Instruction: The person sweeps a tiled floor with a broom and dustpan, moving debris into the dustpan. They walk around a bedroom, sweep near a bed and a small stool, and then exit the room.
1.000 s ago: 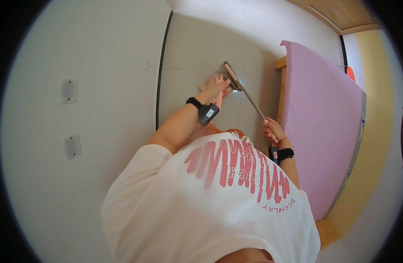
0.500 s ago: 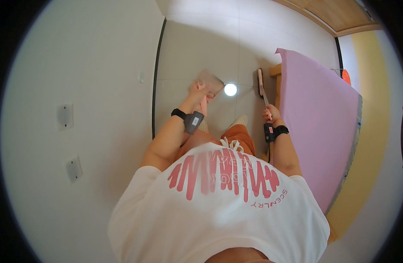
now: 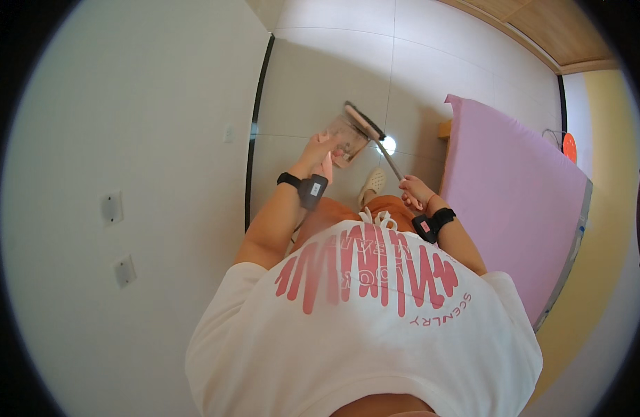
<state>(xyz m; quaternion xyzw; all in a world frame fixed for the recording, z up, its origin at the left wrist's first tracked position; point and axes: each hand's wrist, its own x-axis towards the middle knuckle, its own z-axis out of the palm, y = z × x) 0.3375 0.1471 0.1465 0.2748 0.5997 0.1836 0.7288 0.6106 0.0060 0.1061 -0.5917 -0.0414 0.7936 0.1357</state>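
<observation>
My left hand (image 3: 318, 151) is closed round the pink handle of a dustpan (image 3: 349, 139) with a see-through, brownish pan. In my right hand (image 3: 417, 190) is the pink grip of a small broom (image 3: 365, 121), with a grey shaft, a pink head and dark bristles. The broom's head lies across the far edge of the dustpan, seemingly touching it; small dark bits seem to show in the pan. Both tools are held in front of me above the tiled floor.
A table or bed under a pink cloth (image 3: 507, 187) stands at the right. A white wall (image 3: 160, 139) with dark skirting runs along the left. Wooden furniture (image 3: 535, 28) is at the far right. A pale clog (image 3: 374, 182) shows on my foot.
My right hand has brought the broom left, from beside the pink-covered furniture to the dustpan. The dustpan has turned a little. The view has shifted slightly, and one foot has moved.
</observation>
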